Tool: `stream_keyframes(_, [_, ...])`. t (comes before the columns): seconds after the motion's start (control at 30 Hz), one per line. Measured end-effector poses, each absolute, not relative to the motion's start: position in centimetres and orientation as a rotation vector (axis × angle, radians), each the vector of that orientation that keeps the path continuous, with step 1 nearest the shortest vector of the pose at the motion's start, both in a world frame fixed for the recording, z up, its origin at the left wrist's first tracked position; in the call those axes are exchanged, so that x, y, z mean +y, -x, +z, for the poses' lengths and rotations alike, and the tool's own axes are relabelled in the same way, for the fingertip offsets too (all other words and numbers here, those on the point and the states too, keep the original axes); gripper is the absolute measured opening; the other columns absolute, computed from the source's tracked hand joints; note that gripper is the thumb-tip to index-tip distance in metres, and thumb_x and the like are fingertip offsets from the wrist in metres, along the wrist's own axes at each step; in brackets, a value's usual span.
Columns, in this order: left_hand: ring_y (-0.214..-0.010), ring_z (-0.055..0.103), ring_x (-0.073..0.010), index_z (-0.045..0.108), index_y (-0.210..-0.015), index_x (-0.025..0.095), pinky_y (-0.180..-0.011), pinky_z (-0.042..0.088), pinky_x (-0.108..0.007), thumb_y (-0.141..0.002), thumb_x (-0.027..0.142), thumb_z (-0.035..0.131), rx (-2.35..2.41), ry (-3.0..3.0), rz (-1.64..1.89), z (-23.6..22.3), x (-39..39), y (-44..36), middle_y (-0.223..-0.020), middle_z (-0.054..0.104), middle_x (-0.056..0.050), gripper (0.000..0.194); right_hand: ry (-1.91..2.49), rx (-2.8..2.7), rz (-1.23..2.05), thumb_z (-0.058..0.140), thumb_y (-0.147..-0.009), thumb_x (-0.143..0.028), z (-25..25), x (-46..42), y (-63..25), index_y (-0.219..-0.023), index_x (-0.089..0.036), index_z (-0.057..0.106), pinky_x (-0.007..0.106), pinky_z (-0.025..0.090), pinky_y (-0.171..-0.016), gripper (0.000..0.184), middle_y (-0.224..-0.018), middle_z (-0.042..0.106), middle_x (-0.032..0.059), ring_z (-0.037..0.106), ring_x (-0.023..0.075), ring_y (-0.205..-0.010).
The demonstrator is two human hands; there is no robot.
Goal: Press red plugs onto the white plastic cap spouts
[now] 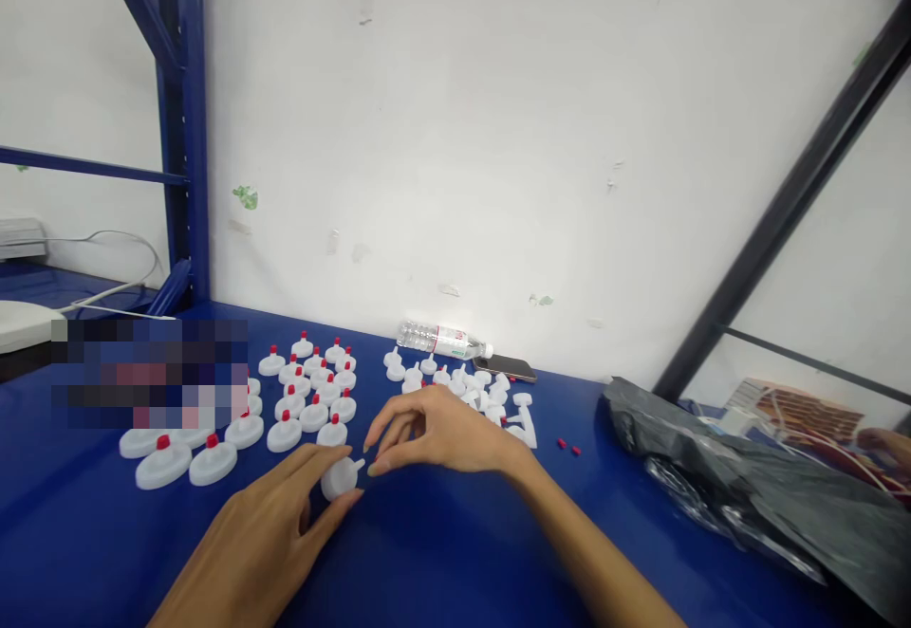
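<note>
My left hand (274, 519) holds a white nozzle cap (339, 480) between thumb and fingers, its bare thin spout turned to the right. Close to the spout tip is my right hand (437, 434), fingers curled, with a small gap between thumb tip and fingertip and nothing visible between them. Beyond and left of my left hand stand several white nozzle caps with red tips (212, 462), spouts upward. Behind my right hand lies a loose heap of white nozzle caps (478, 389) without red tips, with a few red bits among them.
Two small red tips (569, 447) lie on the blue table (427, 552). A clear bottle (442, 339) and a phone (507, 367) rest by the wall. Dark plastic bags (754, 476) cover the right side, where another person's hand (886, 446) shows. A blue rack post (191, 125) rises at left.
</note>
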State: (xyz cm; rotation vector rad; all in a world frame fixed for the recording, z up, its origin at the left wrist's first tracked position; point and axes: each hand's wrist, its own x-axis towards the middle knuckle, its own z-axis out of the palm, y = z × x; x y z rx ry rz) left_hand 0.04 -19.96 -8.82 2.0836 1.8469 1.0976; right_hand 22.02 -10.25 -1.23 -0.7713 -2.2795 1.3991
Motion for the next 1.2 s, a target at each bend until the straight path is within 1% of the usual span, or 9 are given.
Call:
stream_keyframes(0.13, [-0.053,0.063,-0.0162,0.084,-0.102,0.033,-0.060,0.052,-0.028,-0.092,0.051,0.058,1.794,-2.122,1.073,-8.7,-20.0,0.0,-0.088,0.081,0.001,0.034,0.765,-2.264,1.458,0.100,-0.075,-0.050,-1.3,-10.7,-21.6,-0.102,-0.023,0.082,0.027,0.055,-0.079,0.043,-0.085,0.082,-0.0003,0.081,0.0197,-0.088])
stream_keyframes(0.23, [-0.057,0.066,-0.0170,0.085,-0.101,0.032,-0.063,0.053,-0.030,-0.091,0.050,0.057,1.797,-2.121,1.038,-8.8,-19.9,0.0,-0.096,0.083,0.000,0.034,0.758,-2.253,1.427,0.101,-0.075,-0.050,-1.3,-10.9,-21.4,-0.100,-0.024,0.081,0.028,0.055,-0.080,0.041,-0.084,0.081,-0.0010,0.081,0.0200,-0.088])
stream_keyframes(0.57, [-0.070,0.075,-0.0199,0.085,-0.109,0.033,-0.064,0.054,-0.029,-0.090,0.051,0.057,1.829,-2.101,0.969,-9.0,-19.9,0.0,-0.106,0.084,-0.001,0.039,0.789,-2.280,1.372,0.100,-0.077,-0.049,-1.7,-10.9,-21.4,-0.098,-0.025,0.081,0.027,0.054,-0.077,0.037,-0.083,0.081,-0.0013,0.081,0.0194,-0.086])
stream_keyframes(0.63, [-0.067,0.074,-0.0193,0.085,-0.108,0.032,-0.065,0.053,-0.030,-0.088,0.053,0.057,1.836,-2.088,0.967,-9.1,-19.9,0.1,-0.108,0.084,-0.002,0.040,0.779,-2.279,1.365,0.099,-0.078,-0.049,-1.7,-10.9,-21.4,-0.100,-0.025,0.081,0.027,0.054,-0.078,0.037,-0.083,0.082,-0.0011,0.081,0.0195,-0.087])
stream_keyframes(0.77, [-0.055,0.064,-0.0157,0.086,-0.104,0.032,-0.061,0.050,-0.031,-0.087,0.056,0.058,1.842,-2.073,0.958,-9.3,-20.0,0.1,-0.108,0.084,-0.001,0.041,0.754,-2.269,1.364,0.097,-0.081,-0.049,-1.8,-11.0,-21.3,-0.104,-0.025,0.081,0.027,0.054,-0.075,0.037,-0.085,0.082,-0.0005,0.080,0.0188,-0.086])
stream_keyframes(0.93, [-0.060,0.069,-0.0162,0.087,-0.114,0.032,-0.064,0.052,-0.030,-0.088,0.055,0.061,1.824,-2.070,0.952,-9.2,-19.9,0.1,-0.112,0.084,-0.001,0.043,0.780,-2.203,1.367,0.097,-0.079,-0.054,-1.7,-11.4,-21.0,-0.103,-0.024,0.080,0.031,0.060,-0.082,0.042,-0.086,0.082,0.0003,0.082,0.0213,-0.089])
stream_keyframes(1.03, [-0.065,0.072,-0.0168,0.086,-0.107,0.033,-0.065,0.052,-0.029,-0.089,0.054,0.062,1.819,-2.075,0.948,-9.3,-19.7,0.0,-0.110,0.084,0.000,0.037,0.760,-2.201,1.350,0.097,-0.077,-0.057,-1.6,-11.8,-20.6,-0.100,-0.024,0.080,0.033,0.062,-0.087,0.043,-0.087,0.082,0.0007,0.082,0.0215,-0.090])
stream_keyframes(1.13, [-0.064,0.072,-0.0172,0.084,-0.098,0.031,-0.064,0.051,-0.030,-0.088,0.055,0.062,1.823,-2.065,0.945,-9.5,-19.6,0.0,-0.106,0.084,0.000,0.034,0.724,-2.217,1.328,0.095,-0.081,-0.058,-1.6,-12.2,-20.3,-0.095,-0.024,0.081,0.032,0.062,-0.087,0.040,-0.084,0.081,0.0001,0.080,0.0196,-0.086])
stream_keyframes(1.2, [-0.063,0.070,-0.0175,0.083,-0.098,0.031,-0.064,0.049,-0.031,-0.087,0.056,0.062,1.828,-2.055,0.940,-9.6,-19.5,0.0,-0.104,0.083,0.000,0.034,0.706,-2.211,1.313,0.094,-0.082,-0.059,-1.9,-12.2,-20.2,-0.093,-0.024,0.082,0.032,0.061,-0.086,0.038,-0.082,0.080,-0.0001,0.078,0.0190,-0.084])
